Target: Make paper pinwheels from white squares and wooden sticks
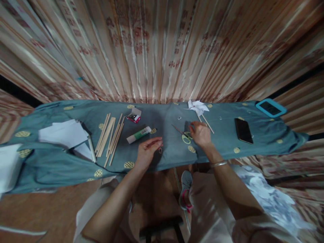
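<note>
My left hand is over the front part of the cloth-covered table, fingers stretched out to the right with the thumb alongside. I see nothing in it. A small pale piece lies just under its fingertips. A green-and-white glue stick rests behind this hand. My right hand has its fingers curled close together beside the handles of the scissors; whatever its fingertips pinch, if anything, is hidden. The scissors lie with their blades pointing to the back left. Behind the right hand is a white paper pinwheel on sticks.
Several wooden sticks lie left of the glue stick, near a small open red box. White paper sheets and a white pen-like tool are further left. A black phone and blue-framed tablet sit at the right.
</note>
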The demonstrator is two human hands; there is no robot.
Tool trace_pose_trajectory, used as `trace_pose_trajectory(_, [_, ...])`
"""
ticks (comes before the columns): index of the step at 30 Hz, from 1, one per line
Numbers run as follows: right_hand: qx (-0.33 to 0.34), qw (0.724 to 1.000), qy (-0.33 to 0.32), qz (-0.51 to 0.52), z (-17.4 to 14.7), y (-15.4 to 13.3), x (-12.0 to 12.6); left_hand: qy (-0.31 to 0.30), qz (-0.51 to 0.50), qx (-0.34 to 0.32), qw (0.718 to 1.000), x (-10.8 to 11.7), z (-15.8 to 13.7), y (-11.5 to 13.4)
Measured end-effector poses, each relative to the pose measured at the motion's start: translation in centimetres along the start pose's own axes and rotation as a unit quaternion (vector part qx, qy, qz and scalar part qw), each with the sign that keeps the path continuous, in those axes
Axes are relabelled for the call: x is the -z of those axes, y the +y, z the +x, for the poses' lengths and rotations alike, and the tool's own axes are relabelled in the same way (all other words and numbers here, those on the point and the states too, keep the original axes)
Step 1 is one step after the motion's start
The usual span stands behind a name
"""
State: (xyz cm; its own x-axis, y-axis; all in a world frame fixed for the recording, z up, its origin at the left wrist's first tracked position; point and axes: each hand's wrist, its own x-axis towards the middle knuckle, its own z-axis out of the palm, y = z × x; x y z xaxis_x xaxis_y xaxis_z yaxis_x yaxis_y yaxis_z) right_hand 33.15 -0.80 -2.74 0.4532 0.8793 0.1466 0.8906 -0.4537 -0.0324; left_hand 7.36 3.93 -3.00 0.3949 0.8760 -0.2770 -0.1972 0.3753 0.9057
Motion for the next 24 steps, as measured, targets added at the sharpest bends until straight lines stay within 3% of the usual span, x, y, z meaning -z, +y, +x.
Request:
trace_pose_trajectory(2, [-0.022,0.999,0.007,0.038,0.1,0.2,-0.4,0.002,-0.001,-0.005,1.0,0.4,-0.3,0.2])
trace_pose_trajectory(3, [-0.065,0.996,0.009,0.062,0.4,0.8,-0.5,0.002,0.0,-0.006,1.0,0.6,-0.4,0.4])
trace_pose_trajectory(8, [-0.205,0.977,0.01,0.053,2.9,6.4,-0.3,0.006,0.016,-0.014,1.0,1.8,-1.1,1.0])
trace_pose_trajectory(11, [-0.245,0.968,-0.002,0.05,3.7,8.5,-0.3,0.008,0.021,-0.016,1.0,2.2,-1.3,1.2])
trace_pose_trajectory(18, [-0.174,0.983,-0.017,0.062,3.7,7.3,-2.1,0.004,0.026,-0.018,0.999,2.0,-1.2,1.1])
trace_pose_trajectory(24, [-0.175,0.983,-0.033,0.048,4.1,6.7,-2.8,0.002,0.024,-0.012,1.0,1.7,-1.1,1.2])
